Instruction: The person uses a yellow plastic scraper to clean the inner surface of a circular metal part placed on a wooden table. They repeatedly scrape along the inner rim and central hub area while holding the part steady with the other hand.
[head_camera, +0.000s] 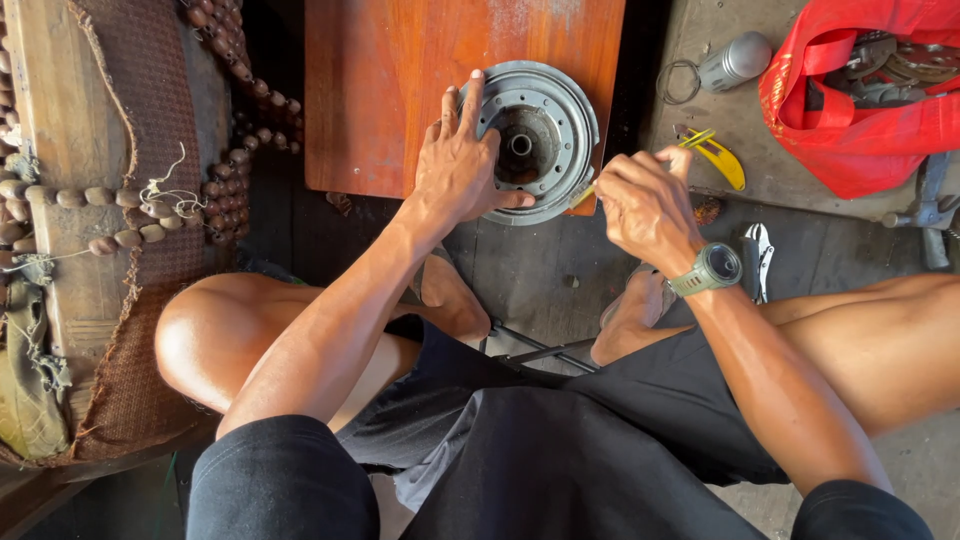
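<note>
A round grey metal hub with a hollow centre lies on a reddish wooden board. My left hand rests flat on the hub's left rim, fingers spread, holding it down. My right hand, with a green watch on its wrist, is closed around a tool with a yellow handle; the tool's tip meets the hub's lower right edge. I sit low, knees apart, bare feet below the board.
A red bag holding metal parts lies at top right. Beside it are a small silver canister with a ring and a yellow-handled tool. Pliers lie by my right wrist. A wooden bench with strings of beads stands at left.
</note>
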